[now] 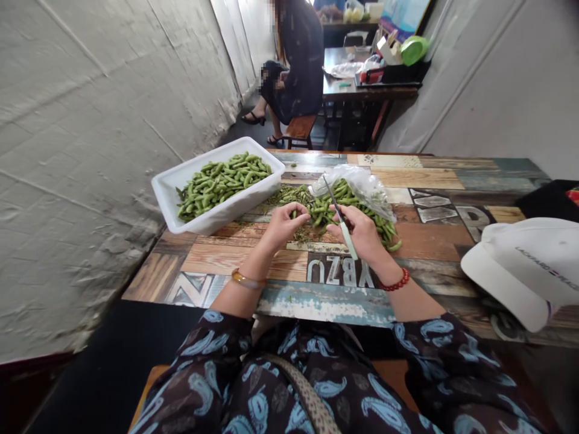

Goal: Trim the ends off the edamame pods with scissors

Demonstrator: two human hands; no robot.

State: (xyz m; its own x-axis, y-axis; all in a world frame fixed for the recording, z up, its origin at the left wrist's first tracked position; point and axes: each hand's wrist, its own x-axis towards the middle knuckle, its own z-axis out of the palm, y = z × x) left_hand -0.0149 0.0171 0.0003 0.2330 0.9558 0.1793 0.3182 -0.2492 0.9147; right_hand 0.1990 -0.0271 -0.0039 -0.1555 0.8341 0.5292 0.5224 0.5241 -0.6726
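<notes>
My left hand is closed in a pinch above the tabletop, with a green soybean pod at its fingertips. My right hand grips scissors with a pale green handle, the dark narrow blades pointing up and away from me. Just beyond the right hand, a heap of soybean pods lies partly in and under a clear plastic bag. Small green trimmings are scattered between the heap and a white plastic tub. Many pods fill the tub at the left.
A white cap rests on the right of the wood-patterned table, near a dark item. Beyond, a person in dark clothes sits on a wooden stool beside another table. A pale wall runs along the left.
</notes>
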